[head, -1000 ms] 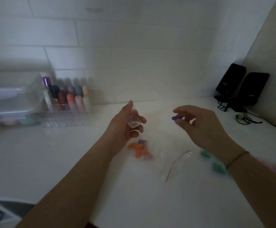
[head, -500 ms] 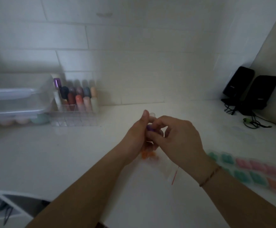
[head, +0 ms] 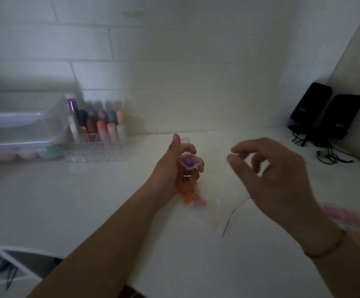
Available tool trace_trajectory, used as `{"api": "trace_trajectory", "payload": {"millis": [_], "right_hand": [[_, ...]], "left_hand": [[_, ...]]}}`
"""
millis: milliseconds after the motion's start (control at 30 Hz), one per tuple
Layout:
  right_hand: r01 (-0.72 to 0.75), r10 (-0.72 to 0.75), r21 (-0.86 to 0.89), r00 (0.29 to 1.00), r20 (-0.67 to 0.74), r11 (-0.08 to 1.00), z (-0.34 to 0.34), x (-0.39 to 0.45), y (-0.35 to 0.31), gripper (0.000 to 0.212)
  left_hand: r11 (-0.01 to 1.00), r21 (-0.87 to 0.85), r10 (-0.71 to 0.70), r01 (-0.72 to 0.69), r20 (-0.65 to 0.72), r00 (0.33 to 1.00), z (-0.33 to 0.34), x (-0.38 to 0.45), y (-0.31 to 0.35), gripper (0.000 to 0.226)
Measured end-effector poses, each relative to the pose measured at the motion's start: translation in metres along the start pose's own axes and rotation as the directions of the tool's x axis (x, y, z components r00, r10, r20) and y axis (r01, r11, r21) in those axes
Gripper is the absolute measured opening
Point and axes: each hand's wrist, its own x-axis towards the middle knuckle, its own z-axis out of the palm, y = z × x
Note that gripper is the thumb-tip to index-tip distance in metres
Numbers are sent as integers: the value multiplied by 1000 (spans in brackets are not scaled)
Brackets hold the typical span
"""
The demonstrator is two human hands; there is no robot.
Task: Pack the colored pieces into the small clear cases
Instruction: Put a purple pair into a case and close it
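The room is dim. The back wall [head: 174,61] is made of big white tiles laid like bricks. On the right a plain cream side wall [head: 355,67] meets it in the corner. A long white worktop [head: 67,201] runs along the back wall. At its back left edge sits a clear plastic box [head: 22,130] with a lid. Just beside it stands a clear rack [head: 97,147] full of colored tubes. In the back right corner stand two black speakers [head: 327,112] with tangled cords [head: 333,155].
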Motion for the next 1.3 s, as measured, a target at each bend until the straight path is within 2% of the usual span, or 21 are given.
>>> {"api": "trace_trajectory", "payload": {"millis": [67,167,200,267,333,367,433,533,600,700,800,933,1100,1200,1300], "right_hand": [[-35,34,-25,999,-15,999,-16,-6,10,15],[-76,77,-180,997,0,981,-27,-22,26,18],[-68,80,-248,996,38,966,-26,-29,32,20],[28,51,-371,978,200,928,-21,-41,43,28],[154,21,-442,930,367,884,-13,-50,51,33],[198,3,-453,914,406,870,-9,-51,52,32],[226,-65,-424,930,361,877,-5,-49,47,23],[228,-195,-346,972,128,910,-7,-49,37,26],[293,-242,-339,953,184,894,-5,-58,36,24],[327,-219,-336,921,322,883,8,-72,40,24],[365,-233,-340,899,371,867,23,-74,42,27],[429,-221,-429,863,454,795,43,-63,39,34],[402,-193,-507,889,415,762,61,-39,31,37],[383,-135,-558,891,434,736,69,-31,39,21],[336,-64,-575,895,441,746,75,-32,48,20]], "left_hand": [[995,-89,-46,44,-25,999,-3,2,3,53],[987,-141,-88,73,-105,991,-7,7,4,41],[992,-115,-74,58,-139,988,-8,8,3,36],[997,-65,-43,32,-186,982,-6,10,0,30],[999,-48,-28,18,-222,975,-3,10,-3,27],[999,-40,-16,6,-250,968,-2,11,-3,26],[999,-43,10,-24,-313,950,-3,12,-4,25],[994,-101,-3,-34,-344,939,-7,14,-4,27],[992,-121,-22,-21,-345,938,-9,15,-4,27],[994,-112,-24,-16,-345,938,-5,15,-5,26],[998,-63,-12,-10,-332,943,-4,16,-7,24],[1000,1,-22,23,-284,959,-6,16,-9,25],[1000,24,18,-13,-243,970,-8,18,-10,27],[997,65,-22,37,-216,976,-9,17,-11,29],[997,42,-50,59,-202,978,-7,17,-12,28]]}}
